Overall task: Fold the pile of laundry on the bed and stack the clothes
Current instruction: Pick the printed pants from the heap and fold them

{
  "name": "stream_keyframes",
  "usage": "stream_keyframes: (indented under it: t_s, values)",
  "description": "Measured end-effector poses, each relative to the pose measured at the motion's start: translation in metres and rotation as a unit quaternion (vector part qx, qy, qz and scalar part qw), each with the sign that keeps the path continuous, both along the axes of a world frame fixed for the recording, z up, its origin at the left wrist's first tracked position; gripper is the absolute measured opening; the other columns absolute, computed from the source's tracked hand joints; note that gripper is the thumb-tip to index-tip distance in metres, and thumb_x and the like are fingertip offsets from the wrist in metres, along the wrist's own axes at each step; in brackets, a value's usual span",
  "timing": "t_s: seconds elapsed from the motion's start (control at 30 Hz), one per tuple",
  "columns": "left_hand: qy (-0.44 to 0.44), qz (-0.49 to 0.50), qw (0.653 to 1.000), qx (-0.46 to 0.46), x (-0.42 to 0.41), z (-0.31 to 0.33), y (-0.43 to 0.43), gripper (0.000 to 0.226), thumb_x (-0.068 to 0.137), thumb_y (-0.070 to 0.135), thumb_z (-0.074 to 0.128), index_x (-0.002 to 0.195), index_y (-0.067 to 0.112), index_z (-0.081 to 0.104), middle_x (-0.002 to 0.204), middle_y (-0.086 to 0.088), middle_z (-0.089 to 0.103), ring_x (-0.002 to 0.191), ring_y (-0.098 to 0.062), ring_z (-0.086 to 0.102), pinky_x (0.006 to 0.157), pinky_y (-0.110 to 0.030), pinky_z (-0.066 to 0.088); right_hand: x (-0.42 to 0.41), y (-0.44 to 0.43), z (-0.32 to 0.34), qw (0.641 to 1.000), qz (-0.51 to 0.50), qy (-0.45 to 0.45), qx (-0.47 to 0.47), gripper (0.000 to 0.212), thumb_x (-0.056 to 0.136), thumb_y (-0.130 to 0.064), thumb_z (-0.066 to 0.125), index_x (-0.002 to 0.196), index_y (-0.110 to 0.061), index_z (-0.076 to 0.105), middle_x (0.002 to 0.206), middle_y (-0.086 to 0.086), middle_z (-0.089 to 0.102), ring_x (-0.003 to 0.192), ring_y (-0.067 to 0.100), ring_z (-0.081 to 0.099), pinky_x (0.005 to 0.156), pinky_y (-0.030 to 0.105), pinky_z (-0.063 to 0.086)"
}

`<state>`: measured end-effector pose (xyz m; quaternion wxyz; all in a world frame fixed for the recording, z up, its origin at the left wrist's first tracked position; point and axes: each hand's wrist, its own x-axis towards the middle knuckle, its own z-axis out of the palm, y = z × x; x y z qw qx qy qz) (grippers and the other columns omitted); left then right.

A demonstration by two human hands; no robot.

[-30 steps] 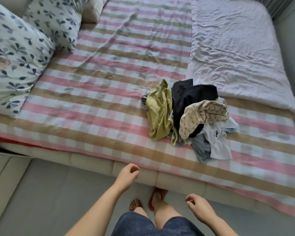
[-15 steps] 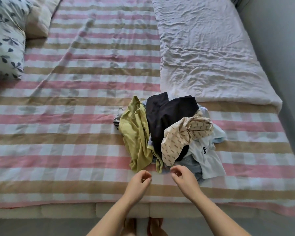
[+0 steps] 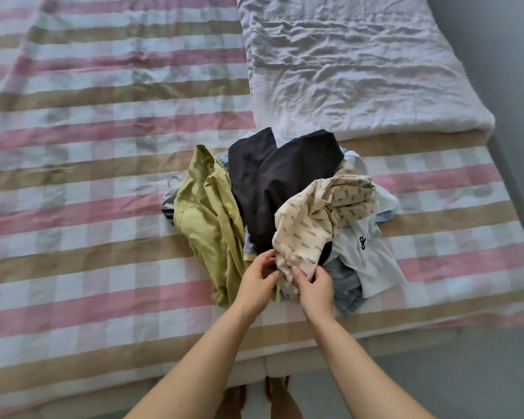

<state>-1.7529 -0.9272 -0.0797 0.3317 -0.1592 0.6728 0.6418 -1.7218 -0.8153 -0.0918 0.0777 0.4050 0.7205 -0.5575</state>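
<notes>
Cream printed fabric [image 3: 312,234], pinched at its near hem between both hands and draped up and away from them over the top of the laundry pile [image 3: 285,213]. Left hand [image 3: 256,282] closed on that hem from the left side, thumb above and fingers curled beneath; right hand [image 3: 315,287] clamped on the same hem just beside it, fingertips [image 3: 295,271] pressed into the cloth. Sat unfolded and heaped, near the front edge of the bed [image 3: 73,207], on a pink, tan and white checked cover. Lay directly left of the grip: an olive-green garment [image 3: 208,219], crumpled and trailing down toward the left wrist. Lay beyond the grip, farther up the heap: a black garment [image 3: 273,182], partly under the cream piece. Spread to the right of the grip: a white top with a small dark logo [image 3: 366,252], with a grey-blue piece [image 3: 344,282] below it, touching the right hand's outer side. Showed as slivers only at the far and left rims of the heap: pale blue cloth, too hidden to tell what kind. Stretched well beyond the grip and to the right: a wrinkled white quilt [image 3: 345,65], its near fold just behind the heap. Reached in bare from the lower edge: both forearms, angled together toward the hem.
</notes>
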Motion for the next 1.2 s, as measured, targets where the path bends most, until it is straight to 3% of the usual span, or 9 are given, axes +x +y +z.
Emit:
stream_keyframes:
  t_s: [0.1, 0.2, 0.37, 0.57, 0.7, 0.83, 0.93, 1.07, 1.2]
  values:
    - [0.043, -0.026, 0.998, 0.031, 0.005, 0.030, -0.005, 0.054, 0.086, -0.001, 0.058, 0.135, 0.017, 0.044, 0.115, 0.002, 0.061, 0.106, -0.013, 0.060, 0.089, -0.040, 0.053, 0.002, -0.001, 0.044, 0.997, 0.048, 0.061, 0.012, 0.008, 0.085, -0.019, 0.065, 0.085, -0.026, 0.062, 0.084, -0.004, 0.069, 0.081, 0.014, 0.066, 0.069, 0.031, 0.053]
    - [0.093, -0.021, 0.993, 0.072, 0.013, 0.067, -0.010, 0.054, 0.083, 0.000, 0.060, 0.133, 0.016, 0.047, 0.118, -0.007, 0.062, 0.109, -0.023, 0.059, 0.088, -0.042, 0.052, 0.001, -0.004, 0.094, 0.984, 0.126, 0.124, 0.034, 0.010, 0.087, -0.021, 0.063, 0.092, -0.013, 0.063, 0.086, 0.006, 0.068, 0.083, 0.021, 0.064, 0.074, 0.037, 0.053]
    - [0.002, 0.084, 0.964, 0.251, 0.018, 0.134, -0.030, 0.046, 0.076, 0.039, 0.068, 0.114, 0.012, 0.062, 0.101, -0.012, 0.068, 0.089, -0.023, 0.065, 0.071, -0.036, 0.054, 0.001, -0.021, 0.170, 0.919, 0.311, 0.212, 0.118, 0.016, 0.090, -0.019, 0.057, 0.095, -0.004, 0.063, 0.093, 0.006, 0.057, 0.087, 0.017, 0.055, 0.082, 0.035, 0.047]
    - [0.022, 0.160, 0.972, 0.172, 0.032, 0.186, -0.063, 0.036, 0.074, 0.024, 0.066, 0.105, 0.008, 0.057, 0.085, -0.008, 0.069, 0.071, -0.018, 0.067, 0.054, -0.028, 0.053, 0.020, -0.041, 0.214, 0.890, 0.391, 0.233, 0.012, 0.048, 0.080, -0.029, 0.068, 0.123, -0.017, 0.050, 0.114, -0.004, 0.054, 0.110, 0.011, 0.050, 0.097, 0.031, 0.043]
    - [0.073, 0.150, 0.982, 0.086, 0.047, 0.209, -0.078, 0.020, 0.084, 0.022, 0.062, 0.097, 0.011, 0.052, 0.076, -0.004, 0.067, 0.062, -0.014, 0.065, 0.047, -0.024, 0.048, 0.041, -0.048, 0.225, 0.860, 0.421, 0.290, -0.017, 0.079, 0.070, -0.012, 0.079, 0.132, -0.021, 0.030, 0.121, -0.005, 0.053, 0.110, 0.004, 0.055, 0.092, 0.020, 0.046]
    - [0.094, 0.141, 0.980, 0.105, 0.060, 0.236, -0.084, 0.027, 0.094, 0.034, 0.045, 0.099, 0.012, 0.061, 0.081, -0.005, 0.066, 0.067, -0.012, 0.064, 0.053, -0.023, 0.049, 0.044, -0.055, 0.246, 0.822, 0.428, 0.362, 0.095, 0.051, 0.072, -0.014, 0.076, 0.119, -0.015, 0.057, 0.111, -0.007, 0.058, 0.103, 0.009, 0.055, 0.091, 0.025, 0.045]
    - [0.169, 0.055, 0.978, 0.113, 0.071, 0.253, -0.090, 0.034, 0.086, 0.048, 0.054, 0.105, 0.022, 0.065, 0.093, 0.001, 0.069, 0.083, -0.010, 0.064, 0.065, -0.021, 0.051, 0.038, -0.055, 0.271, 0.850, 0.372, 0.371, 0.036, 0.037, 0.075, -0.019, 0.075, 0.109, -0.018, 0.063, 0.101, -0.009, 0.067, 0.094, 0.007, 0.062, 0.082, 0.022, 0.050]
    - [0.293, -0.007, 0.956, 0.023, 0.075, 0.264, -0.090, 0.059, 0.074, 0.019, 0.076, 0.128, 0.016, 0.052, 0.124, -0.002, 0.057, 0.116, -0.014, 0.054, 0.098, -0.032, 0.046, 0.021, -0.050, 0.303, 0.871, 0.327, 0.351, -0.107, 0.027, 0.074, -0.021, 0.076, 0.097, -0.029, 0.066, 0.089, -0.004, 0.071, 0.083, 0.009, 0.067, 0.072, 0.017, 0.050]
    - [0.353, 0.121, 0.928, 0.026, 0.069, 0.284, -0.079, 0.014, 0.087, 0.009, 0.061, 0.094, 0.017, 0.070, 0.092, -0.005, 0.071, 0.088, -0.017, 0.066, 0.079, -0.032, 0.052, 0.015, -0.046, 0.319, 0.850, 0.391, 0.328, -0.130, 0.046, 0.067, -0.004, 0.080, 0.107, -0.020, 0.064, 0.095, 0.004, 0.071, 0.091, 0.015, 0.067, 0.081, 0.026, 0.053]
